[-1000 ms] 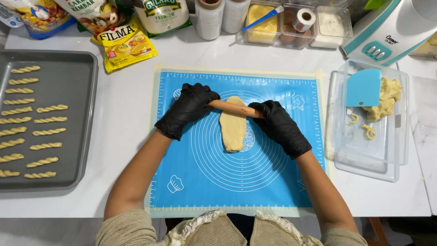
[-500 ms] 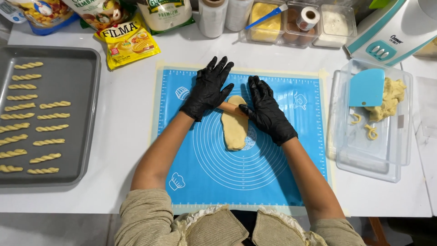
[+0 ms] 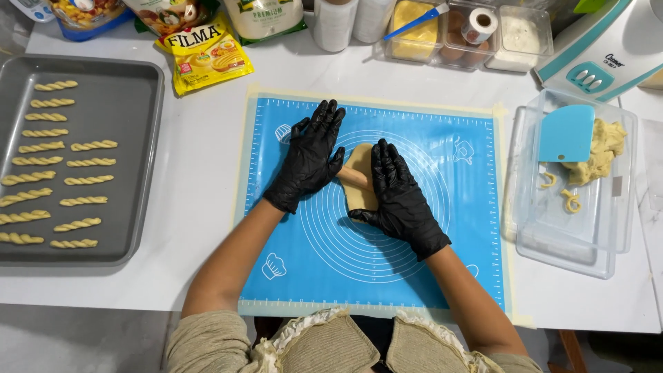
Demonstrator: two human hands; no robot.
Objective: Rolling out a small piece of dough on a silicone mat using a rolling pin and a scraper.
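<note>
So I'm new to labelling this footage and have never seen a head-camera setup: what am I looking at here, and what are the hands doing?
The picture comes from a camera worn on a person's head, looking down at their own two arms. There is no machine here, only bare hands in black gloves. The left hand and right hand lie flat, fingers spread, on a small wooden rolling pin that rests across a strip of pale dough. The dough sits on a blue baking mat taped to a white table. To the left is a grey tray with rows of twisted dough sticks. To the right, a clear tub holds more dough and a blue scraper. Packets and jars stand along the back.
</note>
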